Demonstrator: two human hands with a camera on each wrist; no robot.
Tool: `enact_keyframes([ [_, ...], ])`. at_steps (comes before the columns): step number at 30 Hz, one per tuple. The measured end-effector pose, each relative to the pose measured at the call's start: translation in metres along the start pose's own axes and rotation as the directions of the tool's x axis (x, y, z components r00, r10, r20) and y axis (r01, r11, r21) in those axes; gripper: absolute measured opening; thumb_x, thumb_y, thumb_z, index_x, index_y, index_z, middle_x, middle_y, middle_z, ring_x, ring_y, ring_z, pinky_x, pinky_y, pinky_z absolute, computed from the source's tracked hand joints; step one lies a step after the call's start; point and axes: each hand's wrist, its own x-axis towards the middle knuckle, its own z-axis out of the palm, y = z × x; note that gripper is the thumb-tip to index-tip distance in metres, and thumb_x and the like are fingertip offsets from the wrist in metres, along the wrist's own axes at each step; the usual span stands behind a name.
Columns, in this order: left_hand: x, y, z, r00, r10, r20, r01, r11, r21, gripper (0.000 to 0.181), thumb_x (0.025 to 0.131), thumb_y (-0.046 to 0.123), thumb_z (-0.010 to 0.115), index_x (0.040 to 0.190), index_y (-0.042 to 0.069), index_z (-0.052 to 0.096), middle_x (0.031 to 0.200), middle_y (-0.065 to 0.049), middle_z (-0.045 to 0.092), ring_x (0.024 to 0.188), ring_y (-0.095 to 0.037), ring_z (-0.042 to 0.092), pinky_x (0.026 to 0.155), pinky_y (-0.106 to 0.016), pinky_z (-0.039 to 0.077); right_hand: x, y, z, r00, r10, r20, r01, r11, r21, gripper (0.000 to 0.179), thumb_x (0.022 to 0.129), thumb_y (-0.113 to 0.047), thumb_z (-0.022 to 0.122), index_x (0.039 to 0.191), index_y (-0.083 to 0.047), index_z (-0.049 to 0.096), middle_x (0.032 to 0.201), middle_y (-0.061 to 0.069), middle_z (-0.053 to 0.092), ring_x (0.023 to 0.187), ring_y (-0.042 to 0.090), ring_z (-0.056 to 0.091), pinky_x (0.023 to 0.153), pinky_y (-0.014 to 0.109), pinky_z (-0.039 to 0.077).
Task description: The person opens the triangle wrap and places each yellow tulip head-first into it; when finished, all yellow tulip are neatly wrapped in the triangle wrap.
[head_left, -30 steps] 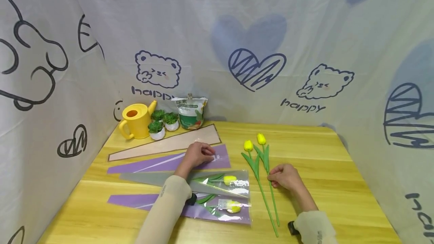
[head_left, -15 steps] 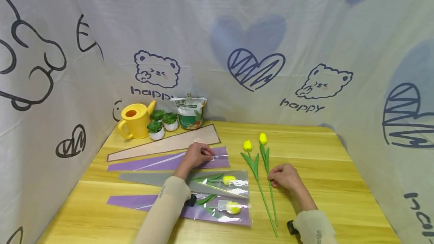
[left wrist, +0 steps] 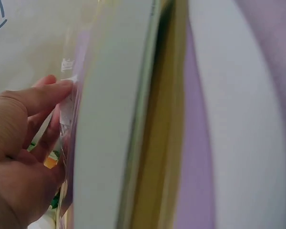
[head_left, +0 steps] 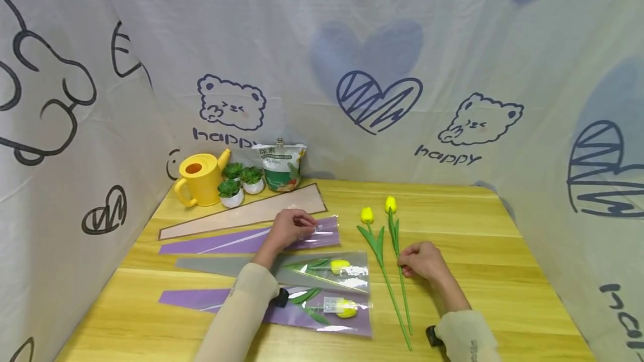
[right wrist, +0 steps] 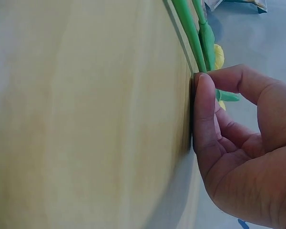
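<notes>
My left hand (head_left: 292, 229) pinches a tapered purple-and-clear plastic sleeve (head_left: 246, 240) near its wide three-o'clock end. My right hand (head_left: 421, 261) grips a slender green-stemmed yellow tulip (head_left: 395, 239) mid-length, bloom toward twelve o'clock; another yellow tulip (head_left: 378, 247) lies beside it at nine o'clock on the yellow wooden table (head_left: 503, 284).

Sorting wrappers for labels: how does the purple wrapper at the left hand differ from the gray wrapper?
Handling: the left hand pinches the purple wrapper at its wide end; no hand grips the gray wrapper.
Contents: the gray wrapper holds a yellow tulip; none shows in the purple wrapper.
Shared: both taper leftward in the head view.
</notes>
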Motion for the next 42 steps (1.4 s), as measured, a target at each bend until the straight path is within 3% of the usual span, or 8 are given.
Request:
enact_keyframes([
  [7,-0.003,0.001,-0.002,0.996,0.088,0.003,-0.088,0.996,-0.028,0.019,0.091,0.001,0.077,0.11,0.004,0.077,0.099,-0.013,0.077,0.089,-0.018,0.069,0.084,-0.03,0.055,-0.002,-0.001,-0.001,1.0,0.006,-0.015,-0.006,1.0,-0.017,0.016,0.087,0.0,0.067,0.1,0.009,0.07,0.082,0.016,0.072,0.063,0.017,0.069,0.061,0.03,0.061],
  [12,-0.004,0.006,-0.002,0.997,0.073,0.027,-0.073,0.997,-0.007,0.02,0.095,0.003,0.073,0.114,0.007,0.077,0.1,-0.009,0.075,0.091,-0.016,0.066,0.087,-0.031,0.054,-0.002,-0.004,-0.002,1.0,0.004,-0.02,-0.004,0.999,-0.035,0.017,0.086,-0.001,0.069,0.1,0.01,0.071,0.081,0.016,0.072,0.062,0.017,0.069,0.061,0.031,0.061],
  [20,-0.006,0.005,-0.001,0.997,0.072,0.015,-0.073,0.997,0.027,0.015,0.096,0.009,0.074,0.11,0.007,0.079,0.101,-0.006,0.073,0.089,-0.011,0.062,0.086,-0.027,0.053,-0.002,-0.003,-0.002,0.999,0.019,-0.025,-0.019,1.0,-0.009,0.016,0.087,-0.001,0.068,0.099,0.009,0.071,0.082,0.016,0.072,0.064,0.017,0.069,0.061,0.03,0.061],
  [29,-0.007,0.005,0.0,0.993,0.114,0.007,-0.114,0.993,0.027,0.01,0.095,0.01,0.075,0.104,0.008,0.078,0.097,-0.007,0.073,0.088,-0.013,0.062,0.084,-0.029,0.053,-0.001,-0.004,-0.004,0.999,0.006,-0.042,-0.003,0.999,0.054,0.018,0.088,-0.003,0.064,0.101,0.01,0.069,0.084,0.014,0.07,0.065,0.016,0.068,0.061,0.028,0.06],
  [36,-0.007,0.008,0.003,0.987,0.154,0.035,-0.157,0.98,0.121,0.006,0.092,0.011,0.079,0.098,0.01,0.079,0.093,-0.003,0.073,0.083,-0.009,0.063,0.078,-0.026,0.054,-0.001,-0.003,-0.007,0.998,0.005,-0.055,0.0,0.996,0.085,0.021,0.091,-0.004,0.063,0.105,0.01,0.068,0.087,0.013,0.071,0.067,0.015,0.068,0.063,0.028,0.061],
  [42,-0.008,0.013,0.004,0.99,0.134,0.038,-0.138,0.98,0.142,0.005,0.091,0.012,0.08,0.095,0.009,0.079,0.09,-0.005,0.073,0.079,-0.01,0.062,0.075,-0.024,0.053,-0.004,-0.009,-0.01,0.996,-0.03,-0.089,0.037,0.996,0.083,0.024,0.093,-0.007,0.062,0.109,0.01,0.068,0.089,0.014,0.072,0.069,0.017,0.07,0.066,0.03,0.062],
])
